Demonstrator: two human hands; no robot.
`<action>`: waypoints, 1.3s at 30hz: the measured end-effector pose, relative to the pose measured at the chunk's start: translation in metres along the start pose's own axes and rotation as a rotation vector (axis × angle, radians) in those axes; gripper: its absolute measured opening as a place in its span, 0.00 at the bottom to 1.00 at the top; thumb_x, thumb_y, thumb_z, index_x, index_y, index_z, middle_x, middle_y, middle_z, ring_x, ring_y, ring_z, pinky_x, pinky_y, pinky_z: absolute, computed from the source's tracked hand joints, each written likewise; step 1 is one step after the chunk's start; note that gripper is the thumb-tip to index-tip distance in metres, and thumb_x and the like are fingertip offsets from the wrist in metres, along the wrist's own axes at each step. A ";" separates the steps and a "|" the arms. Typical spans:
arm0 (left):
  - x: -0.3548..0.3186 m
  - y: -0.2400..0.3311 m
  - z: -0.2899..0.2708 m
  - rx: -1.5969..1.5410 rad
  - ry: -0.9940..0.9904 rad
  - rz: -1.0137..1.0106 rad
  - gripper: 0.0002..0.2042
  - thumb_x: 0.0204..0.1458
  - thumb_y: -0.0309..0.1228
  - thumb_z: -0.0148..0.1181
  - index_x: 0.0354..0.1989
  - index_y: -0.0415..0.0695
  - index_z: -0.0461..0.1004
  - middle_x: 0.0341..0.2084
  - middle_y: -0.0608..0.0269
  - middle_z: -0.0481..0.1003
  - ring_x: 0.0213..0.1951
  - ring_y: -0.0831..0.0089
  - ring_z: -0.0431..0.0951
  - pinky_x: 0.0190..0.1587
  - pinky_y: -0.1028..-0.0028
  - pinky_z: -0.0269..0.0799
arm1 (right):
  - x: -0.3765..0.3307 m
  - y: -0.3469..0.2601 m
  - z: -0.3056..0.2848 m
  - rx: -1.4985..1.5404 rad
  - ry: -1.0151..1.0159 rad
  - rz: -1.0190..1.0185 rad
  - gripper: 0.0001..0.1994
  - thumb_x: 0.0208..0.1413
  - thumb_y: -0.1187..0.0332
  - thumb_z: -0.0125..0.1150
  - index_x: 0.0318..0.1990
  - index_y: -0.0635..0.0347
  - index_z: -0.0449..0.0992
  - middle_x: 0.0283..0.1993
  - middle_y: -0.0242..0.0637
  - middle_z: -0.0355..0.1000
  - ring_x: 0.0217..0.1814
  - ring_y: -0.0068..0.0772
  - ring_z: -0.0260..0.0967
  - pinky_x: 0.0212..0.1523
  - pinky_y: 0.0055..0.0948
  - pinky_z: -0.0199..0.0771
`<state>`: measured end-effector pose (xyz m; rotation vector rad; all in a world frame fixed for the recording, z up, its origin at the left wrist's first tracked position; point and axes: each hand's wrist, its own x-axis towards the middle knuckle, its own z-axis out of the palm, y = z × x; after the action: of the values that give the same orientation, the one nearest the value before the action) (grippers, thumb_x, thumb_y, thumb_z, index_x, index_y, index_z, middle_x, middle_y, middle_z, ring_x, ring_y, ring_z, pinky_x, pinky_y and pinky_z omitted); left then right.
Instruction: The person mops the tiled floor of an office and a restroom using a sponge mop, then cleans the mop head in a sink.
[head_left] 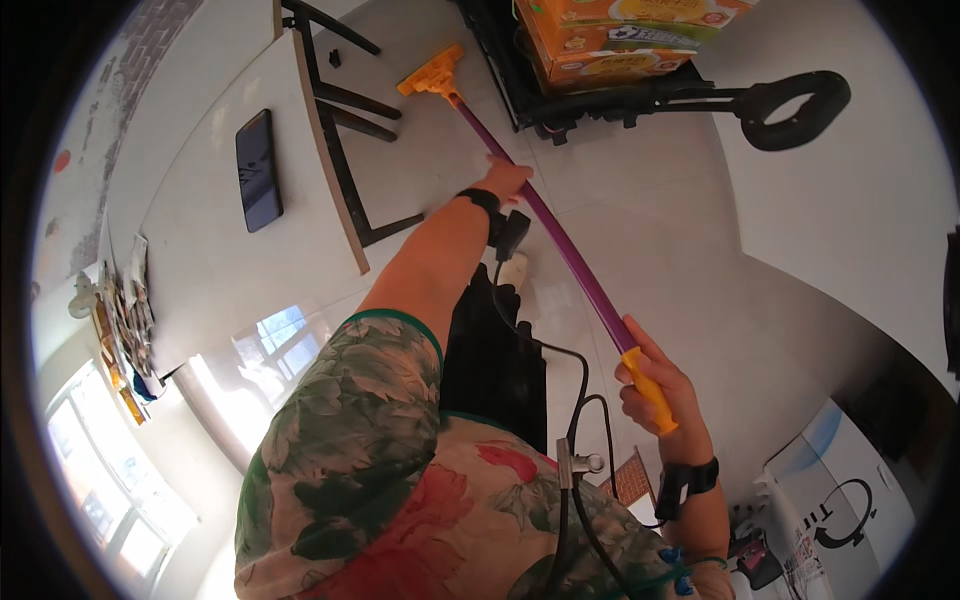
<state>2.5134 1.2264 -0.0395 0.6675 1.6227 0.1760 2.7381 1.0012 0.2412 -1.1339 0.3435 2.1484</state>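
A long mop with a purple pole point(575, 262), a flat orange-yellow head and a yellow end grip slants across the middle of the view. Its head point(432, 73) rests on the pale floor near the dark table legs. My right hand point(664, 388) is wrapped round the yellow grip at the near end. Further up, my left hand point(507, 178) is closed about the purple pole, its fingers partly hidden. Both wrists wear black straps with small devices, and black cables run down from them over my flowered top.
A white table point(200, 200) stands at the left with a dark phone point(260, 172) on it and black metal legs below. At the far side, orange boxes point(610, 50) sit on a black trolley whose handle point(795, 110) juts right. A white printed box point(845, 490) lies at lower right.
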 end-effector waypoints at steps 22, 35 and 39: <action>-0.333 -0.282 0.263 0.622 -0.670 -0.224 0.39 0.49 0.41 0.45 0.56 0.26 0.29 0.22 0.54 0.72 0.22 0.68 0.75 0.25 0.70 0.74 | -0.388 0.297 -0.165 0.456 0.270 -0.209 0.26 0.54 0.71 0.45 0.62 0.56 0.51 0.29 0.45 0.65 0.12 0.23 0.59 0.11 0.16 0.60; -0.443 -0.350 0.402 0.422 -0.900 -0.355 0.37 0.44 0.33 0.54 0.51 0.31 0.32 0.25 0.49 0.70 0.19 0.63 0.73 0.23 0.65 0.75 | -0.483 0.333 -0.121 0.414 0.680 -0.329 0.33 0.43 0.80 0.50 0.61 0.60 0.52 0.28 0.48 0.65 0.11 0.21 0.55 0.13 0.16 0.57; -0.452 -0.298 0.391 0.254 -0.702 -0.334 0.18 0.42 0.30 0.55 0.36 0.35 0.55 0.24 0.55 0.68 0.22 0.67 0.72 0.26 0.65 0.74 | -0.493 0.284 -0.114 0.332 0.632 -0.328 0.34 0.39 0.82 0.50 0.61 0.62 0.53 0.28 0.49 0.66 0.11 0.23 0.58 0.13 0.15 0.61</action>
<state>2.7986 0.6484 0.1348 0.5516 1.0539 -0.4717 2.8132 0.5163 0.5499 -1.5232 0.7080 1.3518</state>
